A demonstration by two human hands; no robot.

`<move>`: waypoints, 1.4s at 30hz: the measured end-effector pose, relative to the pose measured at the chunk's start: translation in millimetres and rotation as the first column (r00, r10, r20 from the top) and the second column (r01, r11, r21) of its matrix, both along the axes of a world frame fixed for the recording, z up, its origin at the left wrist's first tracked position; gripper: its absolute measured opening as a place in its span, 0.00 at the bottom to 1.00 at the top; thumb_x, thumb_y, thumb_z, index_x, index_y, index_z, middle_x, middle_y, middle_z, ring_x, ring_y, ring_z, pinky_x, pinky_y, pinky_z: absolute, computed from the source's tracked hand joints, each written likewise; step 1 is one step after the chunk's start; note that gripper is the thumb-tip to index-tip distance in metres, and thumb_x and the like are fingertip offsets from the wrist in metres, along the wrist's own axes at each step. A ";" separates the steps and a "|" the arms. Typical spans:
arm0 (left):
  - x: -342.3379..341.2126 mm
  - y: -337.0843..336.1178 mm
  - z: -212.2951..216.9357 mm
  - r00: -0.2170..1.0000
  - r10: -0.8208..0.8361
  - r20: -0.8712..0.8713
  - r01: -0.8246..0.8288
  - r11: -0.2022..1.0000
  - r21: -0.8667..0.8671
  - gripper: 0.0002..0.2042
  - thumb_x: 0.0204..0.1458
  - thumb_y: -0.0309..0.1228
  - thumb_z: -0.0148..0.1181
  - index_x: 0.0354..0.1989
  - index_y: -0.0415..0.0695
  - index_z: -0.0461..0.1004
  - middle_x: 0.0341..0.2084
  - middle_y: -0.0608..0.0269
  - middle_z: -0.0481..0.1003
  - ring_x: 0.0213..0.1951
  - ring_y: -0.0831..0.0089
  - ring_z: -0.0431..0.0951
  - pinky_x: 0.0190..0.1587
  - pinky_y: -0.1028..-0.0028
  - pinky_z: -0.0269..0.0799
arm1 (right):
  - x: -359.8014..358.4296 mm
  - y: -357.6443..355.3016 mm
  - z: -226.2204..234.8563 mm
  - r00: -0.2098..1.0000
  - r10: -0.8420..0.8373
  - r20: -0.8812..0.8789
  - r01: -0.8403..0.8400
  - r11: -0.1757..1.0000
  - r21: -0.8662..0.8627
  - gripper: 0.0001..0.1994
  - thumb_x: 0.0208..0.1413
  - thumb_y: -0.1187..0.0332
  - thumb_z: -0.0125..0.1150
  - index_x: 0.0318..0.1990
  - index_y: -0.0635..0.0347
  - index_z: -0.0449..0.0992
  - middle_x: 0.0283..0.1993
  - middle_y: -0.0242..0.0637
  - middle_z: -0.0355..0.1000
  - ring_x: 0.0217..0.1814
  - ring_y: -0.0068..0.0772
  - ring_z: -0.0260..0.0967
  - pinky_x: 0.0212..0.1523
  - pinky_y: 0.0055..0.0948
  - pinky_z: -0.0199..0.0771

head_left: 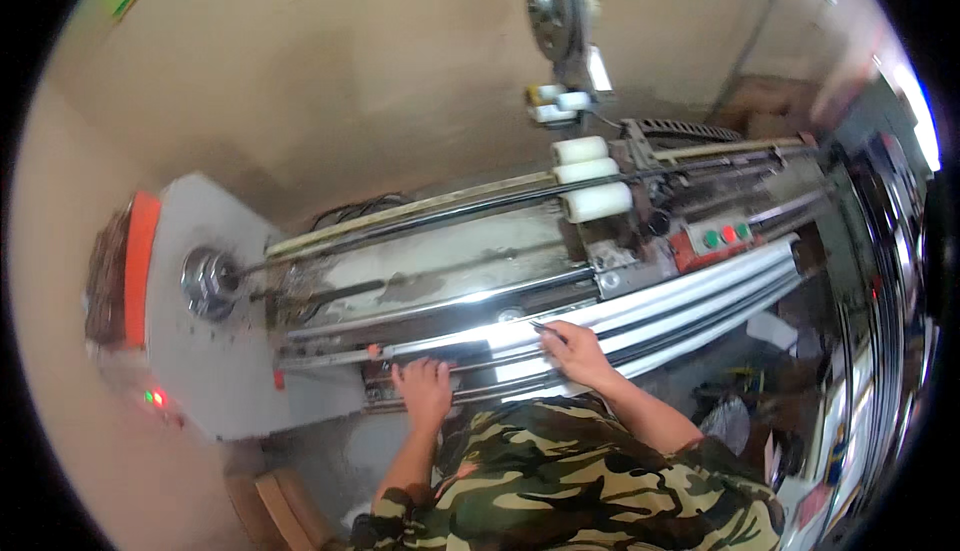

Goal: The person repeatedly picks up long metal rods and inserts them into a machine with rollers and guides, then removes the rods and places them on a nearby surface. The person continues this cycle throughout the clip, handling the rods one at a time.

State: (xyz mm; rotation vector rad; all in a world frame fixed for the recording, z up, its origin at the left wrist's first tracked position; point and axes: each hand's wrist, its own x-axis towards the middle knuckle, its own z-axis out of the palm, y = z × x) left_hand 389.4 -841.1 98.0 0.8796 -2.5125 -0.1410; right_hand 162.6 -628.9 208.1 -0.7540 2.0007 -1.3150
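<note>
A long machine bed (pixel 450 296) with metal rods stretches before me, below a wall. My left hand (pixel 423 388) lies over the front rods (pixel 480 369), fingers spread and bent down, with no held thing visible. To its right, my right hand (pixel 577 353) is closed in a pinch on a small dark slim tool (pixel 540 327); its exact kind is too small to tell. The tool's tip is by a bright white strip (pixel 515 336). Long white rails (pixel 700 286) run from there to the right, beneath and beyond my right hand.
A round metal chuck (pixel 208 283) sits on the grey end housing (pixel 185 351) at left. White rollers (pixel 592 181) stand behind the bed, under a spoked wheel (pixel 553 9). A control box (pixel 712 241) with red and green buttons is at right. Cardboard (pixel 283 511) lies at lower left.
</note>
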 end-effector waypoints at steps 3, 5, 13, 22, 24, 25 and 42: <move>-21.7 20.9 15.3 1.000 0.007 0.023 -0.008 0.999 0.049 0.14 0.61 0.41 0.56 0.39 0.44 0.81 0.43 0.59 0.79 0.52 0.59 0.74 0.68 0.44 0.50 | -20.9 39.4 -34.6 0.999 0.004 -0.036 -0.007 0.998 -0.070 0.14 0.65 0.63 0.58 0.50 0.62 0.80 0.35 0.41 0.80 0.36 0.28 0.78 0.40 0.29 0.76; -29.1 35.3 13.3 0.999 0.034 0.023 -0.035 0.997 0.071 0.17 0.61 0.43 0.53 0.40 0.44 0.82 0.43 0.57 0.79 0.53 0.59 0.74 0.68 0.41 0.48 | -30.5 61.1 -43.6 0.997 0.015 -0.077 -0.021 0.997 -0.070 0.13 0.65 0.63 0.58 0.48 0.62 0.81 0.36 0.40 0.81 0.37 0.27 0.78 0.41 0.29 0.76; -64.4 85.0 30.3 0.993 0.091 0.076 -0.099 0.989 0.107 0.16 0.60 0.44 0.54 0.39 0.46 0.83 0.44 0.59 0.79 0.53 0.60 0.74 0.69 0.44 0.49 | -68.1 105.1 -29.5 0.973 0.153 -0.170 -0.154 0.988 0.010 0.12 0.66 0.65 0.58 0.46 0.65 0.81 0.33 0.39 0.80 0.33 0.28 0.76 0.38 0.29 0.75; -110.7 122.3 27.4 0.991 0.090 0.099 -0.097 0.993 0.070 0.15 0.61 0.43 0.55 0.40 0.46 0.82 0.44 0.62 0.79 0.53 0.62 0.73 0.69 0.45 0.48 | -103.9 129.5 -15.4 0.909 0.269 -0.319 -0.283 0.959 0.001 0.12 0.63 0.66 0.61 0.45 0.67 0.80 0.36 0.48 0.79 0.36 0.45 0.78 0.40 0.35 0.76; -119.5 131.5 28.9 0.991 0.084 0.108 -0.091 0.994 0.062 0.15 0.60 0.44 0.56 0.40 0.47 0.82 0.43 0.62 0.79 0.53 0.63 0.73 0.69 0.45 0.49 | -112.4 140.1 -10.9 0.895 0.301 -0.328 -0.309 0.951 0.028 0.13 0.63 0.65 0.62 0.47 0.66 0.80 0.39 0.49 0.80 0.38 0.48 0.78 0.41 0.37 0.76; -124.4 135.6 29.0 0.990 0.084 0.111 -0.091 0.994 0.062 0.15 0.60 0.44 0.56 0.40 0.47 0.82 0.43 0.62 0.79 0.53 0.63 0.73 0.69 0.45 0.49 | -116.9 145.2 -10.9 0.897 0.306 -0.319 -0.314 0.949 0.027 0.13 0.63 0.65 0.62 0.47 0.66 0.80 0.40 0.49 0.80 0.39 0.48 0.79 0.42 0.37 0.76; -211.0 220.9 30.4 0.992 0.079 0.099 -0.085 0.995 0.054 0.16 0.60 0.45 0.54 0.38 0.46 0.82 0.40 0.61 0.79 0.51 0.62 0.74 0.68 0.44 0.50 | -194.8 227.5 -1.8 0.878 0.385 -0.284 -0.362 0.923 0.129 0.13 0.63 0.63 0.61 0.46 0.64 0.80 0.41 0.50 0.80 0.40 0.52 0.78 0.43 0.39 0.77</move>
